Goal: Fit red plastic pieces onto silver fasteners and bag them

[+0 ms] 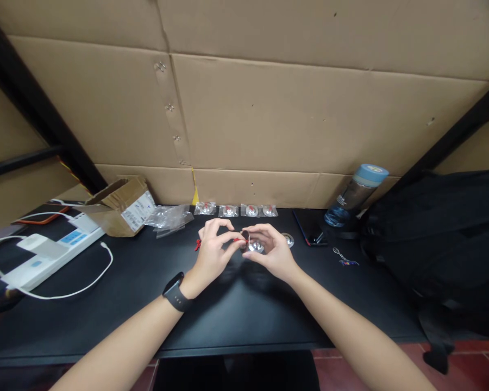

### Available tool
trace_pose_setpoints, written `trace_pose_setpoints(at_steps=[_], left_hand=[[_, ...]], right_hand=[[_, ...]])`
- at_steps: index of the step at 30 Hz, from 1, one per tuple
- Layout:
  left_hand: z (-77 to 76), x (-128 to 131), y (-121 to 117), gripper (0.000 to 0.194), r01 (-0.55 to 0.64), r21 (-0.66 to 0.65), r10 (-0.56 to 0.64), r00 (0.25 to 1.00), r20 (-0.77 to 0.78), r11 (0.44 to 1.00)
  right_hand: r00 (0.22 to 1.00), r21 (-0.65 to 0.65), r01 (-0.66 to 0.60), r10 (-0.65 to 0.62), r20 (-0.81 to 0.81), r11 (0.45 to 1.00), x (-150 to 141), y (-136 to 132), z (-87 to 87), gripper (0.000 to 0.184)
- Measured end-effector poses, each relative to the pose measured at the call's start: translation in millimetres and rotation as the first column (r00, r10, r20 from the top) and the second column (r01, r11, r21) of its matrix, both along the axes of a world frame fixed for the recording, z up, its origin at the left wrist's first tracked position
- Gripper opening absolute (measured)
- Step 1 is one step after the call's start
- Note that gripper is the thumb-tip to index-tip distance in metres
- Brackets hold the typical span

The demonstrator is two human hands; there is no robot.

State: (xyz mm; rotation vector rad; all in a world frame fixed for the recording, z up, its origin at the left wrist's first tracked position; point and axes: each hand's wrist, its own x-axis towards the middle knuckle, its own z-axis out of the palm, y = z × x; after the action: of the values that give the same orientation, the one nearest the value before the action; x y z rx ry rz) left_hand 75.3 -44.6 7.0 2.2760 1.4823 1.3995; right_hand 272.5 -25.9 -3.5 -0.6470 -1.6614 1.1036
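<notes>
Silvery round piece [246,242] between both hands [212,251] [277,252]

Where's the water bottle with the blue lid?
In the head view, the water bottle is on the right, near the cardboard wall, just left of the black bag.

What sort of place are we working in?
Probably a personal desk nook: a black desktop against a cardboard panel, with a power strip and a water bottle on it.
</notes>
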Motion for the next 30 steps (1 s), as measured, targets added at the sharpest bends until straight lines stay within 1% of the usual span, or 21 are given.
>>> trace_pose_setpoints(at_steps=[5, 8, 11, 13, 15, 17, 20, 22, 24, 27, 30], left_hand=[[1.0, -0.2, 1.4, 0.010, 0.007, 0.010, -0.007, 1.000, -0.021, 1.000], [0.3, -0.9, 3.3, 0.009, 0.024, -0.038, -0.024, 1.000, 0.009, 0.999], [-3.7, -0.8, 6.8, 0.010, 0.079, -0.143, -0.064, 0.992, 0.105, 0.987], [-7.3, 0.1, 9.3, 0.013, 0.140, -0.213, -0.099, 0.977, 0.191, 0.967], [-10.0, 1.1, 11.0, 0.015, 0.186, -0.253, -0.120, 0.960, 0.254, 0.950], [-11.1, 1.7, 11.2, 0.015, 0.190, -0.259, -0.119, 0.956, 0.270, 0.947], [-10.0, 1.8, 8.9, 0.013, 0.132, -0.217, -0.087, 0.975, 0.207, 0.967], [-8.8, 2.0, 6.7, 0.012, 0.076, -0.175, -0.054, 0.990, 0.127, 0.982], [-7.8, 2.3, 4.7, 0.011, 0.032, -0.136, -0.025, 0.998, 0.056, 0.990], [-6.9, 2.7, 3.0, 0.011, 0.013, -0.100, -0.014, 1.000, -0.006, 0.995], [-5.5, 2.6, 2.4, 0.014, 0.033, -0.089, -0.037, 0.998, -0.043, 0.995]], right_hand=[[0.998, 0.060, 0.057, -0.059, 0.035, 0.997, -0.5, 0.9, -2.7, 0.053], [0.994, 0.132, 0.074, -0.084, 0.073, 0.989, -0.2, 1.5, -3.9, 0.046], [0.989, 0.171, 0.079, -0.098, 0.108, 0.982, 1.3, 2.8, -4.2, 0.045], [0.985, 0.191, 0.086, -0.112, 0.131, 0.978, 3.2, 4.0, -2.7, 0.040], [0.979, 0.225, 0.085, -0.123, 0.160, 0.971, 5.6, 4.6, 0.8, 0.034], [0.969, 0.272, 0.071, -0.131, 0.211, 0.960, 8.1, 4.2, 6.1, 0.027], [0.933, 0.355, 0.089, -0.202, 0.297, 0.931, 10.6, 2.7, 13.6, 0.015], [0.909, 0.396, 0.090, -0.238, 0.342, 0.914, 11.2, 2.4, 16.1, 0.014], [0.896, 0.411, 0.060, -0.231, 0.380, 0.910, 11.2, 2.9, 16.3, 0.015], [0.886, 0.417, 0.038, -0.224, 0.406, 0.908, 10.6, 4.2, 14.7, 0.013], [0.896, 0.389, 0.043, -0.208, 0.392, 0.920, 9.6, 5.0, 12.5, 0.012]])
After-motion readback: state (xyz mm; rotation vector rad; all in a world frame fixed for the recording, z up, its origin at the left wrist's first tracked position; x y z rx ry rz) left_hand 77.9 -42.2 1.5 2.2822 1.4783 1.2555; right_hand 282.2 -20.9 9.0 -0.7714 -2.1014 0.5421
